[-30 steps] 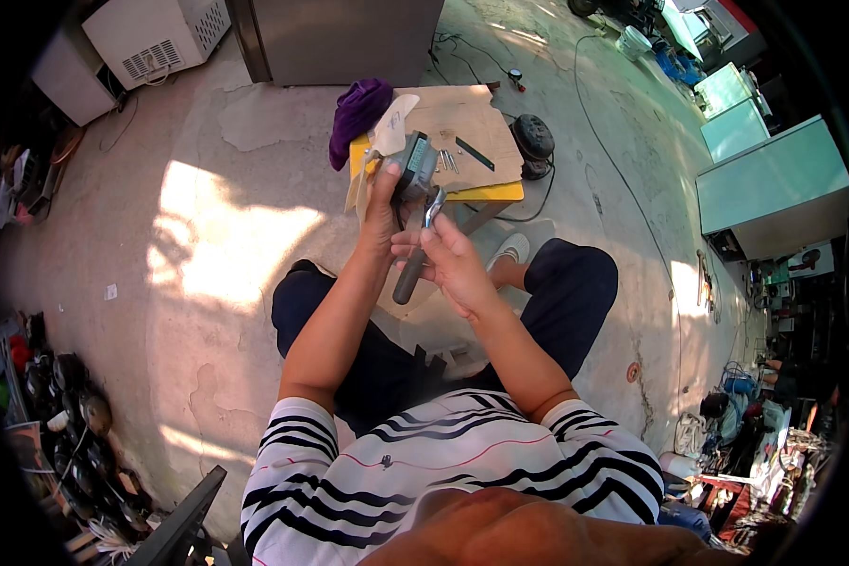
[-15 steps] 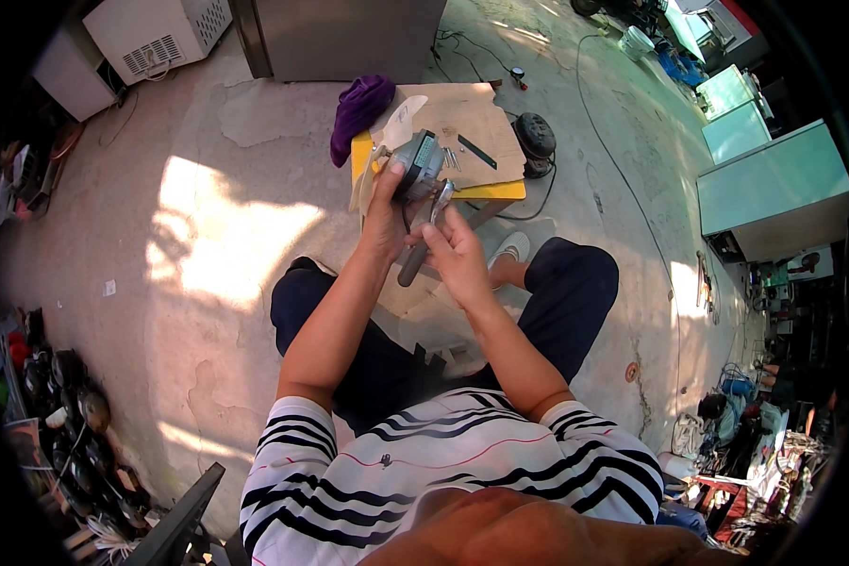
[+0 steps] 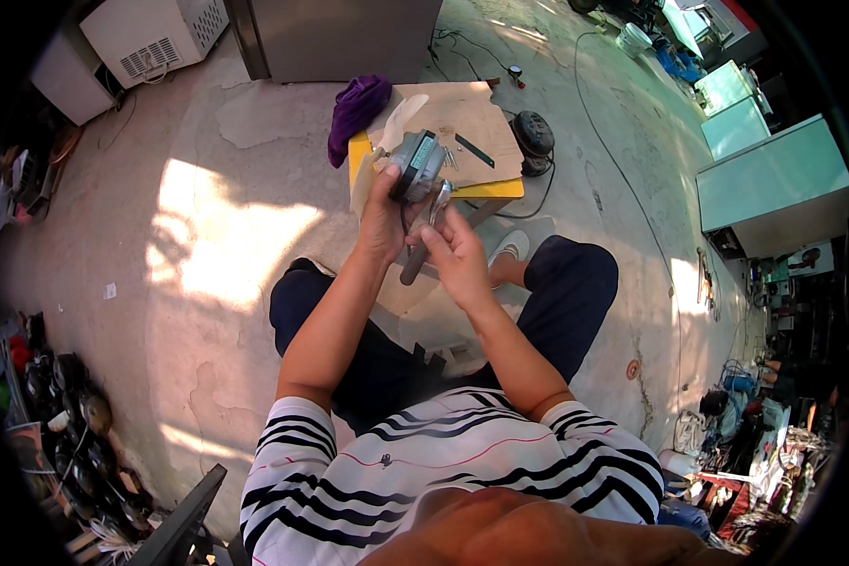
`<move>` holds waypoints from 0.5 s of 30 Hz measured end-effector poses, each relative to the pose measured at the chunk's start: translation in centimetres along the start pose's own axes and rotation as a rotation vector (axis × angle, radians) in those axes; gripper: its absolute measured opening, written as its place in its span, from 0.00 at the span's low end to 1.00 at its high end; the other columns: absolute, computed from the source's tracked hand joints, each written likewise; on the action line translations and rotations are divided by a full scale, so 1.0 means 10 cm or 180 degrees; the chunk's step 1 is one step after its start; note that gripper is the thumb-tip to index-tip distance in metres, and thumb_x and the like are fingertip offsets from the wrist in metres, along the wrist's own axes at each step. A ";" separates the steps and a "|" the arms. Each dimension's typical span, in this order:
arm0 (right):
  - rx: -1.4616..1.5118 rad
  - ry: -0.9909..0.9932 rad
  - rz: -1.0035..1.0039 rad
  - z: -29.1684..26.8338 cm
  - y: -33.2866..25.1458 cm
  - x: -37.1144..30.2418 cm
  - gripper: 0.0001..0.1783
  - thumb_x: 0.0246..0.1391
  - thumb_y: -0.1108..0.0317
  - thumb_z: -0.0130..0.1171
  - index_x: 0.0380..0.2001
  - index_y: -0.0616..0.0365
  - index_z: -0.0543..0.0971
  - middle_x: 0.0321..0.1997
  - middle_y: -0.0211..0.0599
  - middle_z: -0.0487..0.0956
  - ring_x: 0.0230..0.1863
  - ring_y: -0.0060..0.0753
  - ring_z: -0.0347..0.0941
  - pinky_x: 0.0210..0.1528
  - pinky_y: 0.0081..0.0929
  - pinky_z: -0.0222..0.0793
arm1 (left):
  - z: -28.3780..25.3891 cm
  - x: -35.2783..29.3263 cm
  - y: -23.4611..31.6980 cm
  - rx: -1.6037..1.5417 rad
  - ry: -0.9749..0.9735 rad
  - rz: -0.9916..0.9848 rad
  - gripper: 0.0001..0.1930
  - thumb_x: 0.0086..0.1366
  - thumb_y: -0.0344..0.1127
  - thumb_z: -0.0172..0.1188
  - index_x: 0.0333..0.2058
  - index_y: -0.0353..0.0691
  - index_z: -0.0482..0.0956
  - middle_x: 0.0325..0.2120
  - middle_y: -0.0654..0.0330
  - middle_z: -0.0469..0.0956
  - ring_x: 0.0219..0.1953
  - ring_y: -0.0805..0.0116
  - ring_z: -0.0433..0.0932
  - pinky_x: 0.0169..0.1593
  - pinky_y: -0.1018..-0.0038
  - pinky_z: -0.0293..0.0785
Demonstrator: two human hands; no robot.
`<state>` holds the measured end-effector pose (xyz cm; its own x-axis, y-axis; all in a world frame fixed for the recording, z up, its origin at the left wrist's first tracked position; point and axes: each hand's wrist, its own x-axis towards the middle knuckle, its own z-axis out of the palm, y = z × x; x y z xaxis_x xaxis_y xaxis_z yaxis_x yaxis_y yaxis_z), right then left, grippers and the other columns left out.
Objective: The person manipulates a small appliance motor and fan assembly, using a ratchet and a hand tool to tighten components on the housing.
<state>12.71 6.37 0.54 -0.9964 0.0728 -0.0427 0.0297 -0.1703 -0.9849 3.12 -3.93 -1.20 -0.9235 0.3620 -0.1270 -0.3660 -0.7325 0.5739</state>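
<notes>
My left hand (image 3: 383, 212) is closed round a small grey electric motor (image 3: 418, 165) with a dark band, held tilted above the near edge of a low table. Pale fan blades (image 3: 404, 121) stick out from the motor's far left side. My right hand (image 3: 457, 255) grips a ratchet wrench (image 3: 414, 265) with a dark grey handle. Its shiny head is up against the motor's near right end; whether it sits on a fastener I cannot tell. Some fingers of both hands are hidden behind the wrench and motor.
The low yellow-edged table (image 3: 496, 190) bears a cardboard sheet (image 3: 486, 108), a dark green strip (image 3: 475, 150), several small metal pins and a purple cloth (image 3: 359, 108). A black round compressor (image 3: 535, 137) with a cable stands right of it. A grey cabinet (image 3: 344, 38) stands beyond.
The fan blades have turned a little on the motor. The motor has tilted slightly, and both hands keep their grips in nearly the same place.
</notes>
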 end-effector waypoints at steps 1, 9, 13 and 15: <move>0.0052 -0.0017 -0.0017 0.00 0.00 0.00 0.28 0.68 0.69 0.51 0.68 0.57 0.59 0.47 0.33 0.78 0.46 0.22 0.76 0.47 0.21 0.73 | 0.00 0.01 -0.01 0.0035 0.0036 0.0015 0.34 0.64 0.61 0.57 0.56 0.37 0.69 0.44 0.53 0.79 0.40 0.65 0.82 0.44 0.70 0.83; -0.0076 0.0036 -0.0043 0.03 -0.07 -0.03 0.29 0.67 0.70 0.52 0.68 0.58 0.59 0.44 0.33 0.79 0.45 0.21 0.77 0.47 0.21 0.74 | 0.03 -0.02 0.02 -0.0106 -0.0092 -0.0073 0.34 0.65 0.61 0.55 0.57 0.37 0.68 0.46 0.54 0.78 0.44 0.65 0.81 0.49 0.68 0.80; 0.0039 0.0038 -0.0078 0.03 -0.07 -0.03 0.28 0.67 0.69 0.52 0.67 0.58 0.60 0.44 0.34 0.79 0.45 0.22 0.77 0.46 0.20 0.74 | 0.04 -0.03 0.03 0.0102 -0.0123 -0.0065 0.35 0.65 0.63 0.54 0.57 0.38 0.67 0.46 0.54 0.78 0.44 0.64 0.80 0.50 0.68 0.80; -0.0067 0.0135 0.0020 0.05 -0.11 -0.05 0.20 0.67 0.71 0.52 0.60 0.61 0.65 0.41 0.34 0.79 0.42 0.22 0.77 0.46 0.20 0.74 | 0.00 -0.01 0.01 0.0149 -0.0048 -0.0072 0.34 0.65 0.61 0.55 0.57 0.38 0.68 0.46 0.54 0.78 0.45 0.63 0.80 0.51 0.67 0.80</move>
<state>13.12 6.02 1.69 -0.9920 0.1135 -0.0554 0.0380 -0.1503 -0.9879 3.14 -4.02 -1.09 -0.9130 0.3872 -0.1284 -0.3808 -0.6964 0.6083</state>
